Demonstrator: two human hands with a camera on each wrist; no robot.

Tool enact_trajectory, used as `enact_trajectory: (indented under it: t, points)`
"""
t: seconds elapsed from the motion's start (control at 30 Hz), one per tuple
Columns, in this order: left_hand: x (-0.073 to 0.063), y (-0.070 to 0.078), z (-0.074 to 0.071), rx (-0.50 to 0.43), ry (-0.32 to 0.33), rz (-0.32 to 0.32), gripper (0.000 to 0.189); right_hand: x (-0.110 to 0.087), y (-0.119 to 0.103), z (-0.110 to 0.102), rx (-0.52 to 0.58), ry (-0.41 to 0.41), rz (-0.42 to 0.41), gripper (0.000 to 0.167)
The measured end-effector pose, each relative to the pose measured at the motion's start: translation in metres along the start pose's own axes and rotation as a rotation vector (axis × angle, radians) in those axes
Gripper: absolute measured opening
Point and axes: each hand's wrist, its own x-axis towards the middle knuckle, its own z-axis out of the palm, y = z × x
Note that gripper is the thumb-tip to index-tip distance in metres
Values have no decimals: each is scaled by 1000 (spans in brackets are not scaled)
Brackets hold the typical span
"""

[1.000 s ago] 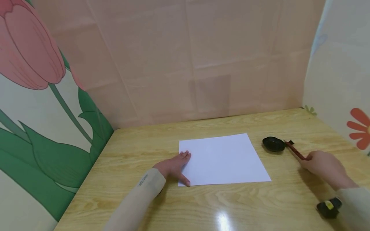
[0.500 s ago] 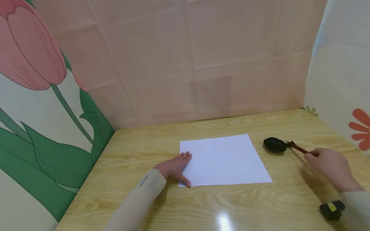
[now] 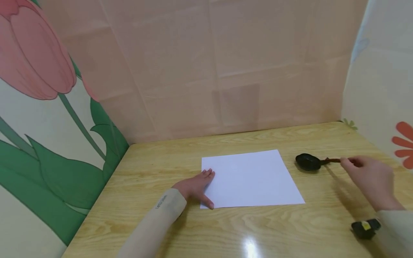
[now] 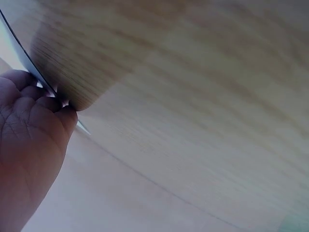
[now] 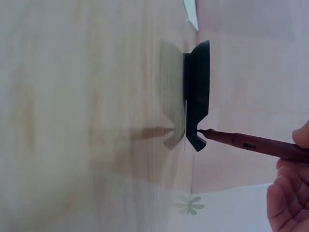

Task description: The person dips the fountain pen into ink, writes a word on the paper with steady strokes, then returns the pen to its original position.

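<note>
My left hand (image 3: 193, 185) lies with fingers spread on the left edge of a white sheet of paper (image 3: 255, 179), its thumb near the front left corner. The left wrist view shows that hand (image 4: 29, 135) from the palm side against the paper's edge. To the right of the paper sits a small black ink dish (image 3: 308, 162) with a short handle. My right hand (image 3: 371, 179) pinches a reddish-brown writing brush (image 3: 335, 160) between thumb and fingers. In the right wrist view the dark tip of the brush (image 5: 256, 145) is right at the notched handle of the dish (image 5: 198, 87).
The sheet and dish are on a light wood-grain table (image 3: 138, 215). A pinkish cloth backdrop (image 3: 193, 71) rises behind it, with flower-printed panels at both sides. A small black device (image 3: 365, 228) with a yellow mark is by the right cuff.
My right hand has lifted and turned a little, so the brush, sloped before, now looks nearly level in the head view, its tip staying by the dish's handle. The left hand has stayed put.
</note>
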Motion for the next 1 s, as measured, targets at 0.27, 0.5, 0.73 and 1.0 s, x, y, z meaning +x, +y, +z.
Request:
enact_trajectory:
  t: [0.27,0.5,0.73,1.0]
  points:
    - [-1,3,-1,-19,-1,3,115,5,-6,3,62,100,10,51]
    - [-1,4,-2,-25,2,-6,117,17,-10,6,161,208,78,49]
    - [-1,4,0,-40,-3,-8,116,21,-17,10,243,293,147,47]
    - [1,3,1,-33,5,-16,117,27,-33,14,351,370,109,44]
